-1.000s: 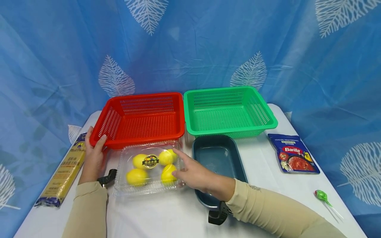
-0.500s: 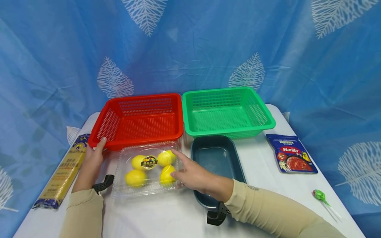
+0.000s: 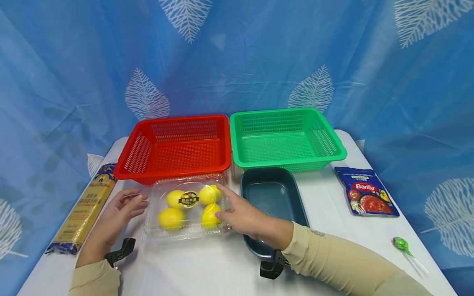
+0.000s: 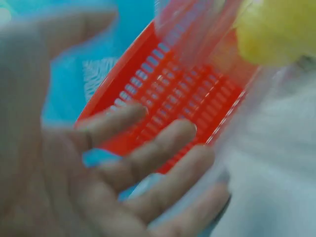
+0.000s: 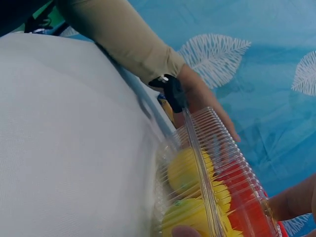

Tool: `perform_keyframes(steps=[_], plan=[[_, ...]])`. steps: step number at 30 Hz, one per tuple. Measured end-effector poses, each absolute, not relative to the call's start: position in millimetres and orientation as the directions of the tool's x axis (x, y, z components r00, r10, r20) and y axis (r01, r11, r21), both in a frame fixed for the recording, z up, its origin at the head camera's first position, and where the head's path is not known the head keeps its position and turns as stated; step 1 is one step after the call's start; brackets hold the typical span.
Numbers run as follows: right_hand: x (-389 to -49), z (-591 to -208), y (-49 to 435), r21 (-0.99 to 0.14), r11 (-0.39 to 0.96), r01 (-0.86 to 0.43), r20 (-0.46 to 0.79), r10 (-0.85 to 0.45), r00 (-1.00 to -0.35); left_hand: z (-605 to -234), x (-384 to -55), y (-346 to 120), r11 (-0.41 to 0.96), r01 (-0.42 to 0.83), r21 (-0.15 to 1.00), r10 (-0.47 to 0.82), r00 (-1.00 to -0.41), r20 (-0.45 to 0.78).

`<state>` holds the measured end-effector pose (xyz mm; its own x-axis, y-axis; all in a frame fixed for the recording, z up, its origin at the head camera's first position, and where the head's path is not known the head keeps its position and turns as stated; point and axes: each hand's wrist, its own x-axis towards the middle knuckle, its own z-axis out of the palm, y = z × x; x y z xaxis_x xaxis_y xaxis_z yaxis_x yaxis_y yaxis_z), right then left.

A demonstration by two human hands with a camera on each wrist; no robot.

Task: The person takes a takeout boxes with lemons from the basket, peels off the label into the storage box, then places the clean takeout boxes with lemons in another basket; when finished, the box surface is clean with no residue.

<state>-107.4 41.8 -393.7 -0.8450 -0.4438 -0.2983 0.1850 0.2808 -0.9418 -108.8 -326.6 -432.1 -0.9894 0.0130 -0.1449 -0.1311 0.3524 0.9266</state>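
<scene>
A clear plastic clamshell box (image 3: 192, 222) of lemons (image 3: 172, 218), with a dark fruit label on its lid, lies on the table. My right hand (image 3: 242, 214) holds its right end; in the right wrist view, the thumb (image 5: 185, 231) shows on the near side and a finger (image 5: 291, 200) at the far side. Left of the box, my left hand (image 3: 120, 216) holds nothing, its fingers spread and loosely bent. In the left wrist view, those fingers (image 4: 163, 148) appear in front of the red basket (image 4: 173, 98), which stands behind the box (image 3: 185, 168).
A green basket (image 3: 289, 160) stands right of the red one. The dark blue tray (image 3: 272, 197) sits under my right forearm. A pasta pack (image 3: 87, 209) lies along the left edge. On the right are a Barilla pouch (image 3: 366, 193) and a green lollipop (image 3: 401, 244).
My left hand has let go of the red basket's front left corner and moved down toward me, beside the box. My right hand has stayed on the box's right end.
</scene>
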Motion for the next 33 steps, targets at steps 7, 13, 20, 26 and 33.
perform_keyframes(steps=[7,13,20,26,33], plan=[[-108,-395,43,-0.951,0.250,0.180,-0.280,-0.461,-0.842,-436,-103,-314,0.243,0.125,0.962,0.348,-0.937,0.034],[-108,-395,43,-0.947,0.258,0.189,-0.293,-0.461,-0.837,-443,-103,-307,0.241,0.134,0.961,0.382,-0.924,0.033],[-107,-394,43,-0.950,0.257,0.176,-0.282,-0.469,-0.837,-449,-102,-301,0.288,0.141,0.947,0.351,-0.936,0.032],[-107,-396,43,-0.952,0.258,0.164,-0.271,-0.465,-0.843,-450,-105,-297,0.323,0.122,0.938,0.320,-0.947,0.013],[-107,-395,44,-0.952,0.251,0.173,-0.276,-0.465,-0.841,-451,-106,-292,0.284,0.066,0.956,0.271,-0.962,-0.014]])
